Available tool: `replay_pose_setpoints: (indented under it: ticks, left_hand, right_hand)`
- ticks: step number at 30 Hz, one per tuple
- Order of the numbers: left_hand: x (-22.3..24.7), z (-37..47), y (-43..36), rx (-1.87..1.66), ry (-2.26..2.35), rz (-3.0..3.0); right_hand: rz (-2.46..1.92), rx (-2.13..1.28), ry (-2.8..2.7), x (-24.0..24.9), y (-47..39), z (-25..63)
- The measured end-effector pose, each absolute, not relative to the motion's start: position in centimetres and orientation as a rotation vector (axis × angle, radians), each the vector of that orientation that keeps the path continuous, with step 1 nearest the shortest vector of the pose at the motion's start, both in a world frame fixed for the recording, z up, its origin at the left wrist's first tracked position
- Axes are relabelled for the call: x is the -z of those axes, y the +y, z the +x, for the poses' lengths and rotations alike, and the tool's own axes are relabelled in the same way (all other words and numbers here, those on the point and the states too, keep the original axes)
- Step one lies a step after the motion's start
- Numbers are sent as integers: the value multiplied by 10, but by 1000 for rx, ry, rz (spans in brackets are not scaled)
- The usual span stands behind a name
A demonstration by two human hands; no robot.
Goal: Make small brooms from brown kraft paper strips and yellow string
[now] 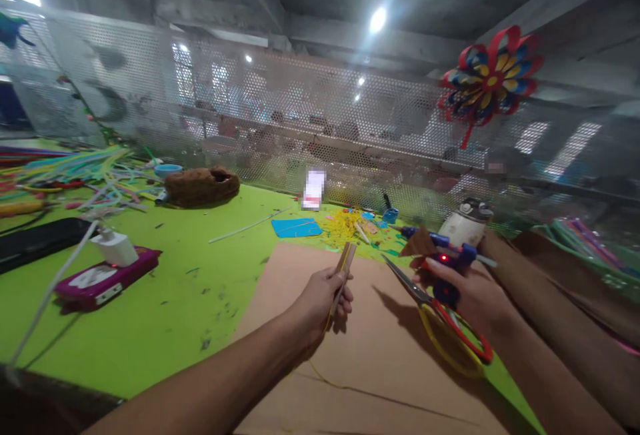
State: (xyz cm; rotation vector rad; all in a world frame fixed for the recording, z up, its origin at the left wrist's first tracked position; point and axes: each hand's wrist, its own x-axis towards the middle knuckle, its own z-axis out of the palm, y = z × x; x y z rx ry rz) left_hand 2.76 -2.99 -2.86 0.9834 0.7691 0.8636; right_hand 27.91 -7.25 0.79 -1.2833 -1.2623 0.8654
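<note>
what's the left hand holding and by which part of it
The left hand holds a narrow brown strip below its upper end, which pokes out of the grip.

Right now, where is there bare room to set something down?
The speckled green tabletop between the purple power strip and cardboard sheet; also the sheet's far-left corner. Crowded: yellow scraps beyond the sheet, scissors and glue gun at right.

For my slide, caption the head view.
Left hand grips a strip over a board, scissors and glue gun at right.
</note>
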Motion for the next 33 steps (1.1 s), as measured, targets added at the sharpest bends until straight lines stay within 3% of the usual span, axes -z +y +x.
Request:
replay_pose_setpoints:
  ticks: [5,15,28,33]
  left_hand:
    - [33,30,-31,-872,796,990]
    - [33,35,-36,-861,855,1018]
    - [26,35,-41,-829,876,1012]
    - [30,35,-40,-827,875,993]
  right_hand:
    - [-1440,-929,-1532,10,-90,249]
    - [-1558,-717,-1740,20,-92,244]
    - [-1656,-907,-1627,19,-92,234]
    - [-1596,-834,-1589,20,-89,234]
